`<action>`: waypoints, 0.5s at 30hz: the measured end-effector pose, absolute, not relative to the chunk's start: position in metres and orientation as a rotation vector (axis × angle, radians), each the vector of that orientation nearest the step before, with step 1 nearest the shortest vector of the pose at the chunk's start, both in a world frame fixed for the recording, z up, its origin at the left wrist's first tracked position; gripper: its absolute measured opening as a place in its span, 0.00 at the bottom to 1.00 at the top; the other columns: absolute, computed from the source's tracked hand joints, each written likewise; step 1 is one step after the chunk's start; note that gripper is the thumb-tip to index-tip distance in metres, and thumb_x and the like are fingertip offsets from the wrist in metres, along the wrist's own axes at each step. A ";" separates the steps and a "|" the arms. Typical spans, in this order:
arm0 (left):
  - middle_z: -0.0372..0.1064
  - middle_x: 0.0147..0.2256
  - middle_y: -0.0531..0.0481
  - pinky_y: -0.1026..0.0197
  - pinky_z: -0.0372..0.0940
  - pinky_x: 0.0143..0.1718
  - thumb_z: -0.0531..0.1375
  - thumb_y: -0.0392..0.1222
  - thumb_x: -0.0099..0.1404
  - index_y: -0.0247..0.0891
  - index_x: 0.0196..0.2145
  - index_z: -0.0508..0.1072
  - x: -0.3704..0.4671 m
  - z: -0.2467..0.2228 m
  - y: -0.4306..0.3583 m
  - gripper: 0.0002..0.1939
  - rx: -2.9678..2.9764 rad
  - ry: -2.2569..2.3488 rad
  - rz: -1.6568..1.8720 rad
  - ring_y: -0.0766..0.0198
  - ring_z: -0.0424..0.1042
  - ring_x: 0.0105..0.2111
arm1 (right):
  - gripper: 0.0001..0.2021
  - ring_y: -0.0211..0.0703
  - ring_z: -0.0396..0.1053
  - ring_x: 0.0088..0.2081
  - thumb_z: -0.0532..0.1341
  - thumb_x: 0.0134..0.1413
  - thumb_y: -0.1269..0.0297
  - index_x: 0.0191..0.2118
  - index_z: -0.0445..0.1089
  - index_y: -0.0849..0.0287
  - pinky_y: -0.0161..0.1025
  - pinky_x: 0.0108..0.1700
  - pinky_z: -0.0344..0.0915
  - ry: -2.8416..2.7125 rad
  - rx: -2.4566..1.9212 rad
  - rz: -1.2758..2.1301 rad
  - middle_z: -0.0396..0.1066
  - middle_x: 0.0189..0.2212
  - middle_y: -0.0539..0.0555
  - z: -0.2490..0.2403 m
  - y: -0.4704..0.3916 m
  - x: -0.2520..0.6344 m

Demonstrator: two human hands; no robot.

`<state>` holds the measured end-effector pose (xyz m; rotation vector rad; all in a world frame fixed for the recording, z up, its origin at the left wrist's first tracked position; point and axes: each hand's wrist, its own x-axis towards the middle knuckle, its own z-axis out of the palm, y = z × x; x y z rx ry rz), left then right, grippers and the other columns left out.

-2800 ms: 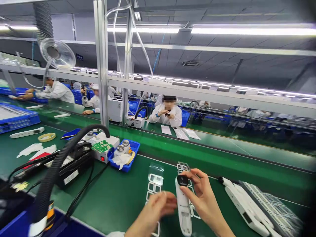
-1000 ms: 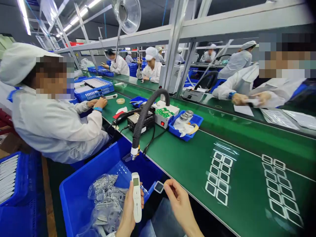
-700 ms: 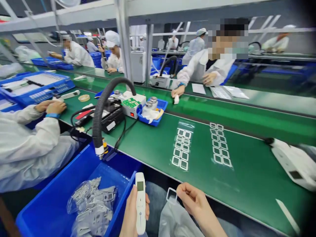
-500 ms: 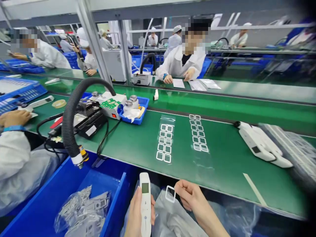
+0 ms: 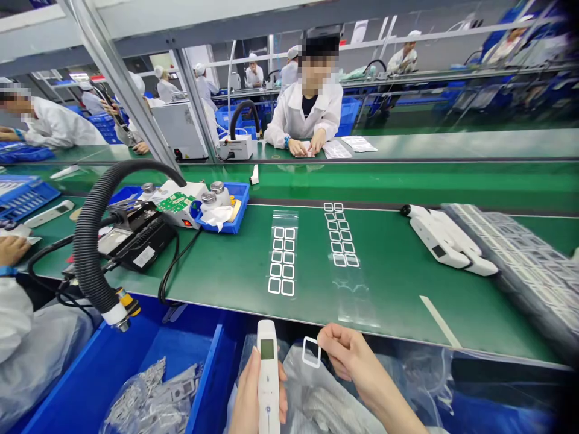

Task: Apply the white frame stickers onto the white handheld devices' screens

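Note:
My left hand (image 5: 246, 386) is wrapped around a white handheld thermometer (image 5: 268, 386), held upright with its small dark screen at the top and buttons below. Between the thumb and forefinger of my right hand (image 5: 350, 355), a thin white square frame (image 5: 304, 351) is pinched by one side. It hangs to the right of the thermometer, apart from it. Beyond my hands, on the green bench (image 5: 226, 271), two rows of similar frames (image 5: 283, 263) lie on a clear plastic bag (image 5: 284, 219). A second double row (image 5: 342, 235) lies to its right, near another clear bag (image 5: 353, 295).
At lower left, a blue bin (image 5: 181, 337) holds bagged parts. A black hose (image 5: 85, 253) arches over the bench beside a blue tray (image 5: 233, 226). White devices (image 5: 443, 244) and stacked sheets (image 5: 534, 259) lie right. A co-worker (image 5: 307, 108) sits opposite; another's sleeve (image 5: 13, 319) shows left.
The view has turned to the right, so the bench items appear farther left. Both hands keep their grips, with the frame still beside the thermometer. Opposite, the co-worker's hands have come closer together.

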<state>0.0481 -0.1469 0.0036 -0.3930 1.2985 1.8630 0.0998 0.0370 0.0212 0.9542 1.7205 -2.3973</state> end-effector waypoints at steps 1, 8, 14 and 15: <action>0.68 0.16 0.51 0.66 0.55 0.14 0.56 0.70 0.57 0.33 0.37 0.72 0.048 0.003 -0.147 0.33 -0.381 1.281 1.864 0.67 0.62 0.11 | 0.20 0.27 0.35 0.16 0.67 0.46 0.47 0.24 0.61 0.57 0.32 0.18 0.33 1.715 0.950 -2.406 0.44 0.12 0.37 0.022 0.037 0.100; 0.67 0.15 0.48 0.67 0.54 0.15 0.51 0.74 0.56 0.32 0.28 0.72 0.052 0.001 -0.144 0.36 -0.277 1.301 1.741 0.68 0.64 0.13 | 0.21 0.27 0.36 0.15 0.67 0.45 0.46 0.23 0.61 0.57 0.32 0.18 0.33 1.727 0.939 -2.416 0.44 0.11 0.37 0.026 0.039 0.099; 0.68 0.15 0.48 0.66 0.56 0.17 0.50 0.76 0.55 0.31 0.31 0.74 0.054 0.005 -0.137 0.39 -0.251 1.358 1.641 0.67 0.64 0.14 | 0.22 0.27 0.36 0.16 0.67 0.45 0.45 0.23 0.61 0.58 0.32 0.18 0.34 1.703 0.931 -2.407 0.45 0.12 0.38 0.029 0.039 0.098; 0.68 0.15 0.48 0.66 0.56 0.17 0.50 0.76 0.55 0.31 0.31 0.74 0.054 0.005 -0.136 0.40 -0.243 1.361 1.633 0.66 0.64 0.14 | 0.22 0.27 0.36 0.16 0.68 0.45 0.45 0.23 0.61 0.58 0.32 0.18 0.34 1.708 0.919 -2.413 0.45 0.12 0.38 0.029 0.039 0.098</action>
